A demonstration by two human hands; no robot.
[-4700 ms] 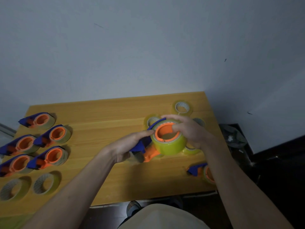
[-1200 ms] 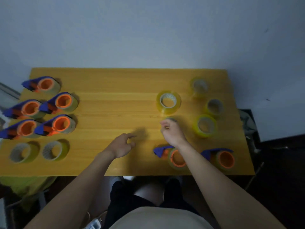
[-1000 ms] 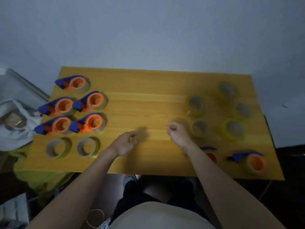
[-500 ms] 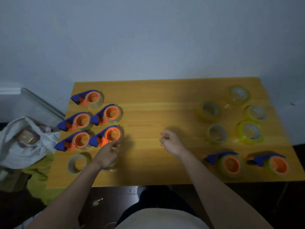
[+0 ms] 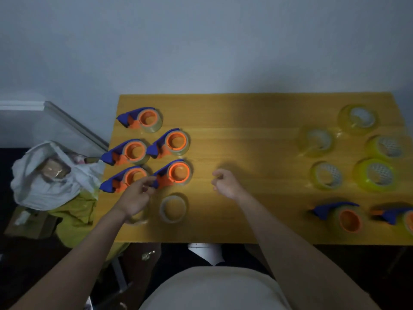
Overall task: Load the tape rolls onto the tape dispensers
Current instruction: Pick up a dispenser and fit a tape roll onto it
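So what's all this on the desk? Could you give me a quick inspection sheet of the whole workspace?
Surface: wooden table, dimly lit.
Job's things: five blue-orange dispensers at left, two more at near right; five loose tape rolls at right, one roll near left, another partly hidden under the left hand.
Clutter: nothing seen on the table.
Hands: left hand reaching at a dispenser; right hand loosely curled, holding nothing.
Cables: nothing seen.
Surroundings: grey wall; white bag on the floor at left.

Head camera, high, looking steeply down over table (image 5: 245, 113); dim, perhaps wide-angle.
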